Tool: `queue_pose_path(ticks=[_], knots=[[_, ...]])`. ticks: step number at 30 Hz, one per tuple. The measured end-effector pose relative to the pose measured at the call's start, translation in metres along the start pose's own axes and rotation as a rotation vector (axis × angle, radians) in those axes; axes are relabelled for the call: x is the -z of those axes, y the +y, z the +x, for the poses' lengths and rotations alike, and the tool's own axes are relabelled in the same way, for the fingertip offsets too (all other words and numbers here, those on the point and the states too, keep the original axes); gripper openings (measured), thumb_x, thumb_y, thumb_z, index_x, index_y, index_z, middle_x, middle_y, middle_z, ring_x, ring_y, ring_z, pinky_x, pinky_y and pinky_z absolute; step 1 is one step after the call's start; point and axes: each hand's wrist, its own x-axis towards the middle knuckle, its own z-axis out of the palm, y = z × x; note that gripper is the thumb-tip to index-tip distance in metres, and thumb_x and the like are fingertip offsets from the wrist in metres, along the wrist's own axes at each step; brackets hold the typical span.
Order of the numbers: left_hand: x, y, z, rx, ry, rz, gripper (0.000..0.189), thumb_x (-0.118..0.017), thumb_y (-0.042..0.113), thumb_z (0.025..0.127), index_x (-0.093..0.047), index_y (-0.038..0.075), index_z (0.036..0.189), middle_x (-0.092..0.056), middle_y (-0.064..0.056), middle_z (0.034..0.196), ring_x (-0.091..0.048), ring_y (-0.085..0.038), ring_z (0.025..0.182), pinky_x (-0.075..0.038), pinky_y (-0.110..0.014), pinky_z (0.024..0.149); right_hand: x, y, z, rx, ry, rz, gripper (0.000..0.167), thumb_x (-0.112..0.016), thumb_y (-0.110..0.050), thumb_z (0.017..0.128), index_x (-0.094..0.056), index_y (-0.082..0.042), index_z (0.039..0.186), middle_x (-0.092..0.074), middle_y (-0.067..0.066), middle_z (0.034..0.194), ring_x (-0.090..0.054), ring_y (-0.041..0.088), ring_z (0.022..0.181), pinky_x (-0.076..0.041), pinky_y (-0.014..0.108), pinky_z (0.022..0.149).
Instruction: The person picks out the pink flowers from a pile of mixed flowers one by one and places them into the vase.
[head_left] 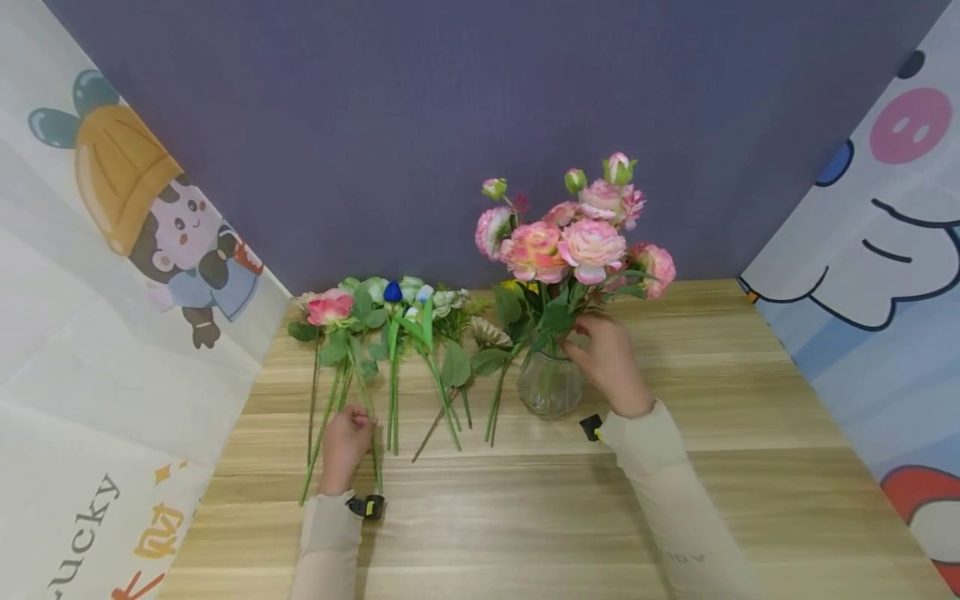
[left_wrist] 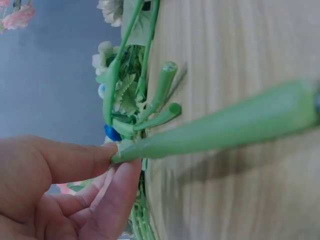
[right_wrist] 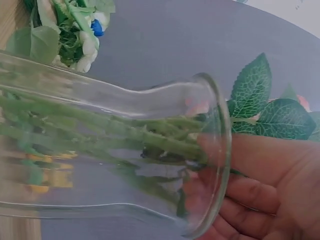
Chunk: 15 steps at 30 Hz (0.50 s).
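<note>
My left hand [head_left: 347,443] pinches a green artificial flower stem [left_wrist: 225,125] between thumb and fingers, near the left end of the row of flowers. The stem's cut end points toward the left wrist camera. A clear glass vase [head_left: 551,393] stands upright with stems inside it and a bouquet of pink flowers [head_left: 592,248] above. At the vase mouth, my right hand [head_left: 611,367] holds the flower stems from the right side. In the right wrist view, its thumb and fingers [right_wrist: 250,155] lie around the stems by the glass rim, partly seen through the glass.
Loose flowers lie in a row along the table's back left: a pink rose [head_left: 330,307], a blue bud [head_left: 393,292], white blossoms [head_left: 450,302] and a beige flower [head_left: 491,333]. A dark panel [head_left: 375,150] rises behind the wooden table [head_left: 480,525]. Printed sheets flank both sides.
</note>
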Motion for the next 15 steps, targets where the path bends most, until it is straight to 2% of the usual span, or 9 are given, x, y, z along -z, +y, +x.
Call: queue_pose_path(ticks=[3,10,12,15], knots=[[0.000,0.001,0.000,-0.001,0.000,-0.009,0.017,-0.063,0.005,0.086,-0.059,-0.007,0.096,-0.063,-0.018,0.084,-0.054,-0.009,0.050,-0.045,-0.023,0.047,0.002,-0.001,0.000,-0.010,-0.005,-0.005,0.012,-0.071,-0.006,0.078,-0.067,0.003,0.085,-0.065,0.018,0.082,-0.061,0.032,0.075,-0.048,0.046,0.069],[0.000,0.006,-0.002,0.016,-0.001,-0.050,0.019,-0.063,0.006,0.086,-0.059,-0.007,0.100,-0.062,-0.019,0.089,-0.056,-0.010,0.050,-0.046,-0.022,0.045,0.006,-0.002,-0.001,-0.008,0.060,-0.040,0.012,-0.073,-0.007,0.078,-0.066,0.002,0.074,-0.059,0.013,0.065,-0.049,0.025,0.057,-0.040,0.039,0.055],[0.000,0.008,-0.002,0.025,-0.007,-0.060,0.019,-0.063,0.006,0.087,-0.059,-0.007,0.101,-0.062,-0.019,0.091,-0.057,-0.011,0.054,-0.047,-0.023,0.046,0.008,-0.001,-0.001,-0.006,0.065,-0.043,0.011,-0.073,-0.007,0.078,-0.068,0.003,0.078,-0.063,0.015,0.068,-0.054,0.026,0.059,-0.044,0.040,0.057],[0.001,0.012,-0.003,0.032,-0.010,-0.068,0.020,-0.062,0.006,0.088,-0.059,-0.006,0.103,-0.062,-0.018,0.094,-0.060,-0.014,0.060,-0.048,-0.023,0.048,0.011,0.001,-0.001,-0.016,0.064,-0.035,0.013,-0.072,-0.006,0.080,-0.070,0.005,0.086,-0.068,0.019,0.078,-0.062,0.033,0.070,-0.050,0.045,0.065]])
